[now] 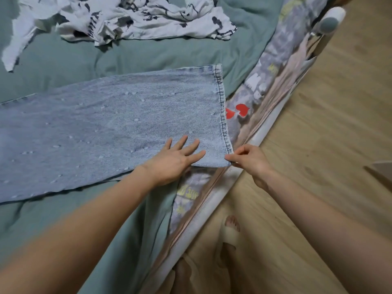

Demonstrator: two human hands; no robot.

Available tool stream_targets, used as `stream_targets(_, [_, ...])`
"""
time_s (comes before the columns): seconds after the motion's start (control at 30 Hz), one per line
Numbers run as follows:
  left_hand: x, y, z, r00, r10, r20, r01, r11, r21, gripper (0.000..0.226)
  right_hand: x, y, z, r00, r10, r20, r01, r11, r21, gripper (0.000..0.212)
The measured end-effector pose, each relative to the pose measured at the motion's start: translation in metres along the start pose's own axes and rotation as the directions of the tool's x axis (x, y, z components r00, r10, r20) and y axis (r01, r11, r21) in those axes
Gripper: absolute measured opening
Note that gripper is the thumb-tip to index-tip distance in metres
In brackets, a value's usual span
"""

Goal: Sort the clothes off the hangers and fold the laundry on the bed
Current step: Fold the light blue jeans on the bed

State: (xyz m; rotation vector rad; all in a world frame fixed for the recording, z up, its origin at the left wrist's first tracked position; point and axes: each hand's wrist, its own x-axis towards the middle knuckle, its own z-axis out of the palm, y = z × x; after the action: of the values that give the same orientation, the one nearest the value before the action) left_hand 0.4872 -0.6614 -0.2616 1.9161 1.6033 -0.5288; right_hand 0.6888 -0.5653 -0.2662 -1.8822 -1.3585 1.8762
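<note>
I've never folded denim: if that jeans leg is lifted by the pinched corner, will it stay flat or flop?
Likely flop: the jeans leg lies limp on the bed. It looks thick with a stitched hem, so probably heavyish. The left hand presses it flat; the right hand pinches its corner.

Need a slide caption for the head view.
Left hand flattens jeans while right hand pinches the hem corner.

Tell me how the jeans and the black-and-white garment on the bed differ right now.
The jeans are plain light-blue denim; the white garment carries black markings. The jeans lie spread flat, the left hand pressing them and the right hand pinching the hem corner; the white garment lies crumpled and untouched. Both rest on the green bedding.
</note>
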Motion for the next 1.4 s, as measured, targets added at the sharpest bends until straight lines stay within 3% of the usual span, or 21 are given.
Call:
stream_targets(0.07, [0.001, 0.002, 0.004, 0.999, 0.001, -0.053, 0.0, 1.0, 0.02, 0.049, 0.0, 0.006, 0.001, 0.999, 0.049, 0.02, -0.05, 0.998, 0.029, 0.03])
stream_targets(0.27, [0.003, 0.008, 0.015, 0.998, -0.018, -0.053, 0.023, 0.996, 0.086, 0.053, 0.005, 0.001, 0.015, 0.983, 0.089, 0.16, -0.102, 0.992, 0.076, 0.019])
stream_targets(0.37, [0.002, 0.009, 0.03, 0.987, 0.013, -0.159, 0.005, 0.994, 0.108, 0.061, 0.007, -0.003, 0.015, 0.991, 0.057, 0.122, -0.059, 0.998, 0.012, 0.017])
stream_targets(0.5, [-0.004, 0.011, 0.032, 0.932, -0.051, -0.359, 0.092, 0.991, 0.098, 0.074, 0.011, -0.028, 0.007, 0.995, 0.051, 0.089, -0.044, 0.996, -0.076, 0.028])
stream_targets(0.57, [-0.007, 0.011, 0.021, 0.845, -0.107, -0.523, 0.113, 0.993, -0.019, 0.064, 0.013, -0.051, 0.005, 0.987, 0.13, 0.093, -0.13, 0.991, -0.005, 0.027])
stream_targets(0.63, [-0.015, 0.008, 0.001, 0.768, -0.28, -0.575, 0.118, 0.946, -0.303, 0.052, 0.01, -0.078, 0.007, 0.984, 0.16, 0.077, -0.167, 0.982, 0.093, 0.023])
stream_targets(0.7, [-0.023, -0.002, -0.02, 0.727, -0.41, -0.551, 0.11, 0.861, -0.496, 0.037, 0.002, -0.104, 0.012, 1.0, 0.03, 0.004, -0.03, 0.997, 0.072, 0.023])
stream_targets(0.73, [-0.027, -0.01, -0.031, 0.719, -0.437, -0.541, 0.091, 0.83, -0.55, 0.03, -0.003, -0.116, 0.015, 0.988, -0.135, -0.068, 0.131, 0.989, -0.064, 0.025])
stream_targets(0.77, [-0.03, -0.019, -0.042, 0.72, -0.453, -0.525, 0.071, 0.801, -0.594, 0.026, -0.009, -0.126, 0.017, 0.914, -0.384, -0.135, 0.339, 0.901, -0.27, 0.024])
stream_targets(0.8, [-0.033, -0.03, -0.053, 0.737, -0.462, -0.493, 0.063, 0.773, -0.631, 0.027, -0.015, -0.136, 0.019, 0.735, -0.668, -0.117, 0.552, 0.689, -0.47, 0.025])
stream_targets(0.83, [-0.036, -0.04, -0.063, 0.76, -0.463, -0.456, 0.063, 0.75, -0.658, 0.033, -0.021, -0.146, 0.022, 0.508, -0.861, 0.026, 0.698, 0.394, -0.598, 0.033])
stream_targets(0.87, [-0.039, -0.048, -0.074, 0.78, -0.456, -0.428, 0.058, 0.734, -0.677, 0.039, -0.022, -0.155, 0.025, 0.323, -0.916, 0.238, 0.765, 0.105, -0.635, 0.042])
stream_targets(0.9, [-0.04, -0.055, -0.083, 0.794, -0.446, -0.413, 0.047, 0.723, -0.689, 0.044, -0.018, -0.161, 0.03, 0.218, -0.872, 0.439, 0.783, -0.112, -0.612, 0.05])
stream_targets(0.93, [-0.041, -0.059, -0.09, 0.803, -0.433, -0.409, 0.035, 0.72, -0.693, 0.046, -0.011, -0.167, 0.037, 0.187, -0.789, 0.585, 0.781, -0.242, -0.575, 0.056])
stream_targets(1.03, [-0.037, -0.067, -0.098, 0.828, -0.4, -0.393, 0.017, 0.718, -0.696, 0.048, 0.011, -0.187, 0.064, 0.229, -0.563, 0.794, 0.762, -0.404, -0.506, 0.057])
stream_targets(1.17, [-0.036, -0.088, -0.087, 0.82, -0.405, -0.404, -0.021, 0.684, -0.729, 0.036, 0.031, -0.223, 0.1, 0.435, -0.278, 0.856, 0.731, -0.446, -0.516, 0.021])
stream_targets(1.23, [-0.038, -0.108, -0.075, 0.808, -0.439, -0.394, 0.023, 0.691, -0.723, 0.015, 0.043, -0.238, 0.105, 0.504, -0.288, 0.814, 0.712, -0.395, -0.58, 0.015])
stream_targets(1.27, [-0.042, -0.117, -0.071, 0.789, -0.482, -0.381, 0.087, 0.701, -0.707, 0.015, 0.05, -0.246, 0.105, 0.527, -0.318, 0.788, 0.701, -0.36, -0.615, 0.014])
stream_targets(1.4, [-0.053, -0.171, -0.062, 0.587, -0.701, -0.404, 0.373, 0.678, -0.634, 0.019, 0.081, -0.275, 0.116, 0.58, -0.493, 0.648, 0.589, -0.295, -0.752, 0.016])
